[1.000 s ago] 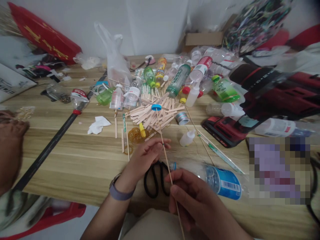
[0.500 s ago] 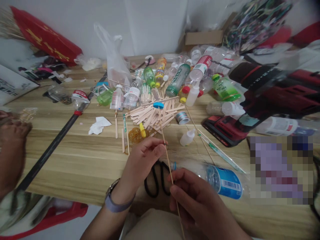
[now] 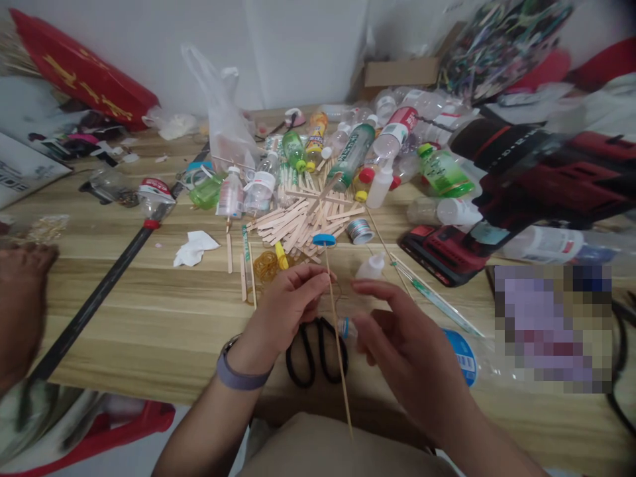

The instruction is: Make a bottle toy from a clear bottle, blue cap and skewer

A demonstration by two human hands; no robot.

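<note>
My left hand [image 3: 298, 301] pinches a thin wooden stick [image 3: 340, 351] near its upper part. A blue bottle cap [image 3: 324, 240] sits at the stick's far end, over a pile of flat craft sticks [image 3: 285, 225]. To the right of the stick is my right hand [image 3: 397, 344], its thumb and index finger apart and nothing between them. Black-handled scissors [image 3: 301, 358] lie below the left hand, partly behind the stick. A clear bottle with a blue label [image 3: 462, 358] is partly hidden by my right hand.
A red and black power drill [image 3: 517, 192] stands at the right. Plastic bottles [image 3: 354, 152] crowd the back. A dark bar [image 3: 99, 298] crosses the left side, near another person's arm [image 3: 20, 305]. A small white bottle [image 3: 370, 266] lies beyond my right hand.
My right hand has let go of the stick and moved up and right, its fingers parting. The blue cap has come down nearer my left hand, which still holds the stick.
</note>
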